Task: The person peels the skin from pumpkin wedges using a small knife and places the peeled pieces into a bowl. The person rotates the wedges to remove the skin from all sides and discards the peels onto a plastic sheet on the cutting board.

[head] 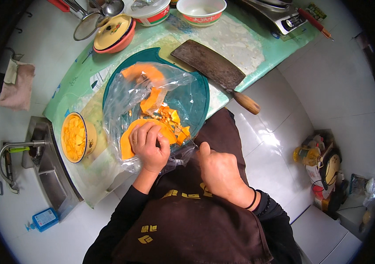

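My left hand [151,145] presses with bent fingers on a large curved pumpkin piece [127,143], holding it down. Just right of it, my right hand [218,168] is closed around a thin-bladed tool [193,143], mostly hidden in the fist. Its narrow tip reaches the pumpkin's right end. Pumpkin peelings [169,114] and seeds lie beyond the piece, on a clear plastic bag [121,95] spread over a round dark-green board [204,95]. A smaller pumpkin chunk [151,100] and a curved pumpkin slice [144,72], partly under the plastic, sit farther back.
An enamel bowl of cut pumpkin [75,137] stands left, near the sink [53,184]. A cleaver [210,62] lies across the board's right edge, its wooden handle overhanging the table. Behind are a lidded enamel bowl [113,31], plastic tubs [202,19] and a cooker [288,24].
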